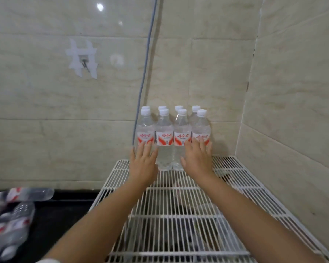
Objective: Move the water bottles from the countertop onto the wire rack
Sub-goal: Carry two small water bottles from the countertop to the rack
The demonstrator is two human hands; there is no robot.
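Several clear water bottles (164, 137) with white caps and red-and-white labels stand upright in two rows at the back of the white wire rack (179, 209), against the tiled wall. My left hand (143, 160) lies with straight fingers against the front leftmost bottle. My right hand (197, 158) lies the same way against the front rightmost bottle (202, 128). Neither hand curls round a bottle. More bottles (17, 215) lie on their sides on the dark countertop (65, 215) at the lower left, blurred.
Tiled walls close the rack in at the back and on the right. A grey cable (143, 73) runs down the back wall just left of the bottles. A taped hook (83, 60) sticks out of the wall further left. Dim objects lie beneath the rack.
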